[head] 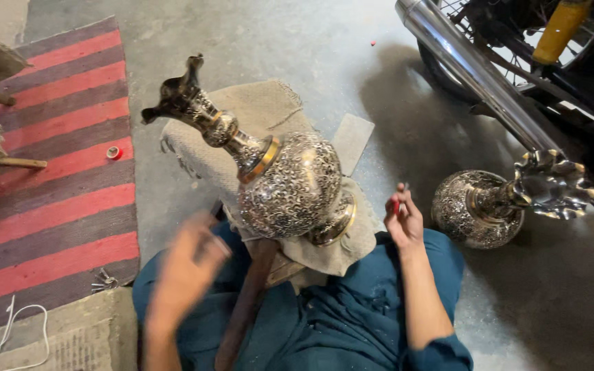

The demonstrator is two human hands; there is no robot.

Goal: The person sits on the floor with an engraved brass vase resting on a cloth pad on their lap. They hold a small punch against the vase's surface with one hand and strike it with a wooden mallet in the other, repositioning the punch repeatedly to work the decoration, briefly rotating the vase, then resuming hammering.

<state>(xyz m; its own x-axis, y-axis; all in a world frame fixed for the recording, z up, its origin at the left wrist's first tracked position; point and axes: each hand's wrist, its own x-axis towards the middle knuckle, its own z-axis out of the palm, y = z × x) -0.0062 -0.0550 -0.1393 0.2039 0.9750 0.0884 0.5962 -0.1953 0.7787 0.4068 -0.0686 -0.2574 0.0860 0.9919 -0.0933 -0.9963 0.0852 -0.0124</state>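
An engraved metal vase [287, 182] with a flared, wavy mouth lies tilted on a burlap cloth [259, 110] across my lap, its neck pointing up-left. My left hand [185, 264] is blurred, raised just left of the vase's body; I cannot tell whether it holds anything. My right hand [401, 218] is lifted to the right of the vase, its fingertips pinching a small red object [393, 205]. A wooden piece [249, 302] runs along my lap under the vase.
A second engraved vase [479, 206] lies on the concrete floor at right, beside a motorcycle's chrome exhaust pipe [476, 72] and wheel. A red striped rug [49, 165] covers the floor at left, with a small tape roll [113, 152] on it.
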